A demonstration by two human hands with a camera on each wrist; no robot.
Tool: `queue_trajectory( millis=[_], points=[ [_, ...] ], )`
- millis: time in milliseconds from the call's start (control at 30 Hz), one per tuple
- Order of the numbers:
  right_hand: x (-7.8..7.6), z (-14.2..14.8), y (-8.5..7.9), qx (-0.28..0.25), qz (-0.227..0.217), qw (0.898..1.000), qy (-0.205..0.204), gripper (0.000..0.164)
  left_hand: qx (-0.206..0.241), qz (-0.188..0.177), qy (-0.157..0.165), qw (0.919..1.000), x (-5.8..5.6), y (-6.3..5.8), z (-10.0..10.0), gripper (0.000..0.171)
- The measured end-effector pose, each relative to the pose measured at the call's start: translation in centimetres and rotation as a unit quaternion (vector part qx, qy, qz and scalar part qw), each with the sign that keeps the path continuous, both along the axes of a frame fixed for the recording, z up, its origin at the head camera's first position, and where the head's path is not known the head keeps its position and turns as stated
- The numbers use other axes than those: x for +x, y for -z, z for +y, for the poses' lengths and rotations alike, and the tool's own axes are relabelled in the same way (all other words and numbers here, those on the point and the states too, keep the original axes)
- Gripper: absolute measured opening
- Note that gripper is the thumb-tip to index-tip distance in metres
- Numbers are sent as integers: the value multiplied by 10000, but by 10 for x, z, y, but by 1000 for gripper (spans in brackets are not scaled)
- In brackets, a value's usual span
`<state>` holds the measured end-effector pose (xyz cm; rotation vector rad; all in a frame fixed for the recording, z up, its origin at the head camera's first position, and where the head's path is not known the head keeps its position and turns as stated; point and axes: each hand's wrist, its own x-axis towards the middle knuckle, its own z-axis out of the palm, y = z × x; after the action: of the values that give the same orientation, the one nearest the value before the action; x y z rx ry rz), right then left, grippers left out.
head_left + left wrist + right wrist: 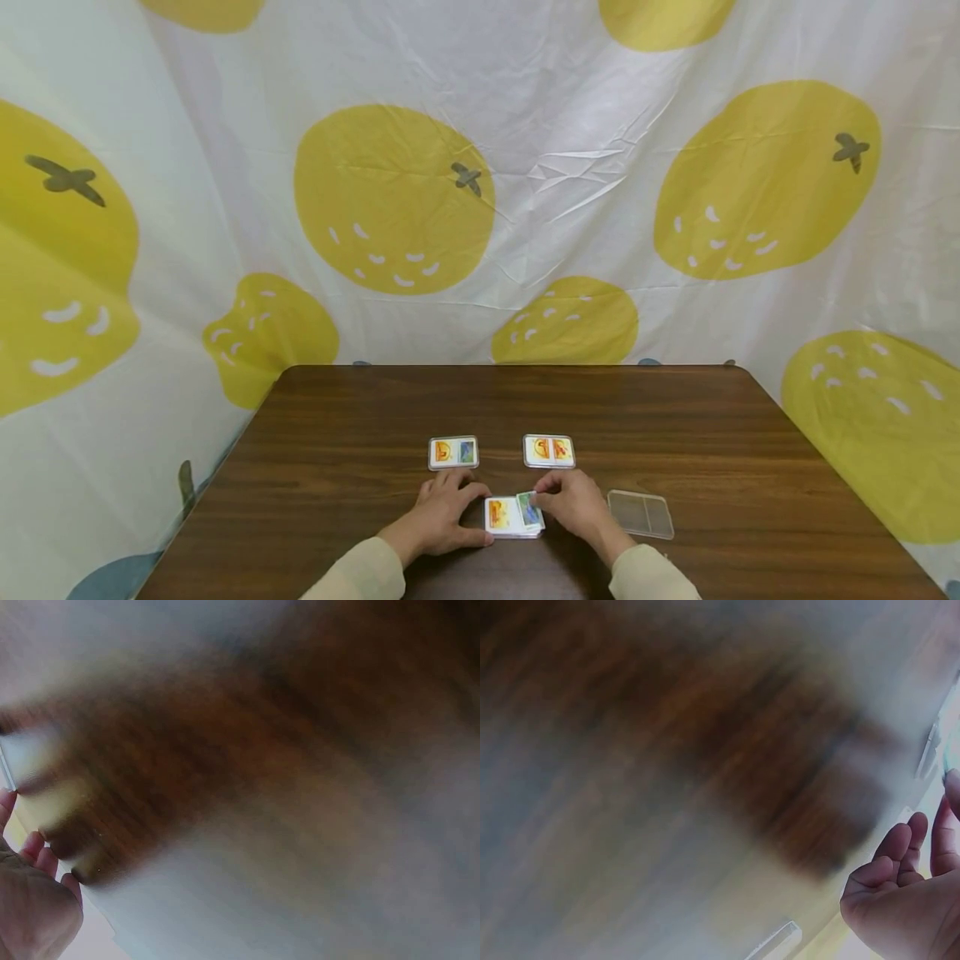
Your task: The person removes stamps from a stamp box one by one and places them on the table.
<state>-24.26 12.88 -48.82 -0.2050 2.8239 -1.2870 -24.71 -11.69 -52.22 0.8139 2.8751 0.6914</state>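
A flat clear card case [498, 535] lies near the front of the table, with an orange picture at its left. My left hand [442, 517] holds its left side, thumb at the near corner and index finger at the far one. Between thumb and fingertips, my right hand [576, 504] pinches a small green-and-blue picture card [529, 512], which sits tilted over the case's right part. In the left wrist view my left hand [37, 911] shows at the lower left edge. The right wrist view has my right hand [907, 911] at lower right; the pinched card is mostly cut off there.
Beyond my hands lie two filled card cases, the left one [453, 452] with an orange and a blue picture, the right one [549, 451] with two orange pictures. A clear, divided empty case piece [641, 514] lies right of my right hand on the brown table [337, 467].
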Motion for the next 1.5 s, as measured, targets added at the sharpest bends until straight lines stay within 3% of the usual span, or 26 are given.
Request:
queue_trajectory(
  millis=[267, 567, 900, 1133, 1500],
  points=[
    [-1, 3, -2, -455, -258, 9986, 52, 8, 101, 38, 120, 9999, 2, -5, -1, 57],
    [-1, 6, -2, -746, -248, 9969, -21, 10, 57, -95, 42, 9999, 0, -2, 0, 56],
    [0, 11, -8, -1168, -516, 9918, -56, 12, 70, 12, 81, 9999, 3, -5, -1, 57],
    [1, 20, -9, -1275, -532, 9904, 61, 12, 8, -248, 51, 9997, 5, -15, 1, 56],
    [7, 37, -11, -1216, -739, 9898, 15, 15, 48, -166, 121, 9998, 7, -17, 1, 57]
  ],
)
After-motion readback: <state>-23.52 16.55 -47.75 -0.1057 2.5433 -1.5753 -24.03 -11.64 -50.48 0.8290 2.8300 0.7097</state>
